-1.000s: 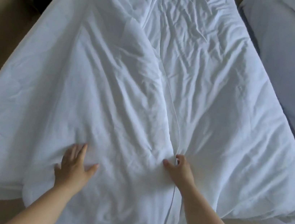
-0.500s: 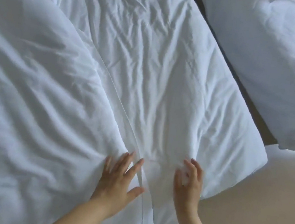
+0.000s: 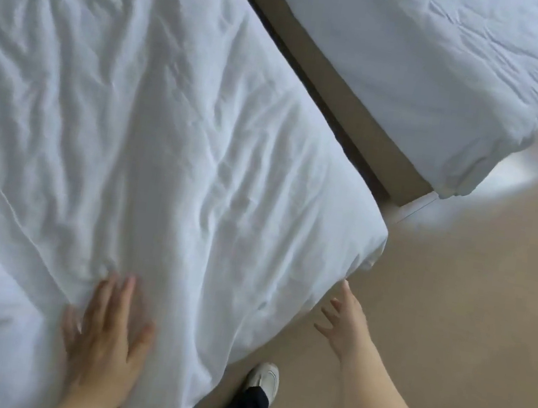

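A wrinkled white duvet covers the bed and fills the left of the head view, its near right corner hanging over the floor. My left hand lies flat on the duvet near its front edge, fingers straight and spread. My right hand hovers over the floor just off the duvet's edge, fingers spread, one fingertip close to the corner. It holds nothing.
A second bed with white bedding stands at the upper right, with a narrow gap and beige bed base between the two. Beige floor lies to the right. My white shoe and dark trouser leg stand by the duvet's edge.
The view has swung right toward the duvet's corner. My right hand has left the duvet and now hovers off its edge. My left hand still presses flat, further right along the duvet.
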{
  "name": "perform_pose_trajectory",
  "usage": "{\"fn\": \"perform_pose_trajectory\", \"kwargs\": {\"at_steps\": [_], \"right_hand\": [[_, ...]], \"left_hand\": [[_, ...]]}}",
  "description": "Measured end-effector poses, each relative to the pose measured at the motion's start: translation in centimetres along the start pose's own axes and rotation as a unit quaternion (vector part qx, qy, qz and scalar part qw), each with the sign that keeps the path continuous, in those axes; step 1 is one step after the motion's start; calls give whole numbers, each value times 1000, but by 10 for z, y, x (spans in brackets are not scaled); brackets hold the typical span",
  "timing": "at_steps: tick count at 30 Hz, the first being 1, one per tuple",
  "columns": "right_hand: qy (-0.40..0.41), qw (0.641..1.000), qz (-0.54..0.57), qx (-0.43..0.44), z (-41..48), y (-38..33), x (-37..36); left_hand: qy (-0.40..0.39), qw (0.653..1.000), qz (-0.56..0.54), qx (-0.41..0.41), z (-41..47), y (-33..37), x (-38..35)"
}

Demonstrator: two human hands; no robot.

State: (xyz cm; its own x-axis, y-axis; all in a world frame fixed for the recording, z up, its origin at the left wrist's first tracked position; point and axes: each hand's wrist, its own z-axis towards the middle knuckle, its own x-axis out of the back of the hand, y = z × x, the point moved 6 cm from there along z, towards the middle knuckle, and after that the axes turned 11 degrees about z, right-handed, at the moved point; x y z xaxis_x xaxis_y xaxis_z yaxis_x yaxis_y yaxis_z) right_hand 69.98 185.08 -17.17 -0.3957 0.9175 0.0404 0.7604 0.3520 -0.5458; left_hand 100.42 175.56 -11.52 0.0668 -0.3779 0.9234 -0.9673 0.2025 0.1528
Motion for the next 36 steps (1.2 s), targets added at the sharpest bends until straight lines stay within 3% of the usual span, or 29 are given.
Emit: {"fn": "perform_pose_trajectory", "kwargs": {"at_steps": [2,5,8,12,19,24,27,31,33,36], "right_hand": [[-34,995,90,-31,22,-17,-1],[-54,986,145,-58,53,-37,8],[-94,983,139,-72,80,-53,8],[-173,968,163,-75,97,-76,-12],[-216,951,216,-54,80,-110,-6],[-123,985,115,-40,68,-125,-22],[-67,985,152,48,53,-163,-8],[-60,961,166,215,32,-221,51],[-17,957,143,251,37,-219,79],[96,976,7,193,79,-176,93]], "left_hand": [[-8,999,-4,-34,7,58,-13],[-25,999,1,39,32,95,-37],[-60,995,13,75,42,101,-51],[-39,994,50,93,49,105,-52],[-18,992,56,113,48,109,-55],[25,993,19,115,40,112,-41],[58,995,18,73,32,112,-25],[165,985,26,37,29,109,12],[119,991,7,56,34,103,8],[7,998,40,54,42,102,-19]]}}
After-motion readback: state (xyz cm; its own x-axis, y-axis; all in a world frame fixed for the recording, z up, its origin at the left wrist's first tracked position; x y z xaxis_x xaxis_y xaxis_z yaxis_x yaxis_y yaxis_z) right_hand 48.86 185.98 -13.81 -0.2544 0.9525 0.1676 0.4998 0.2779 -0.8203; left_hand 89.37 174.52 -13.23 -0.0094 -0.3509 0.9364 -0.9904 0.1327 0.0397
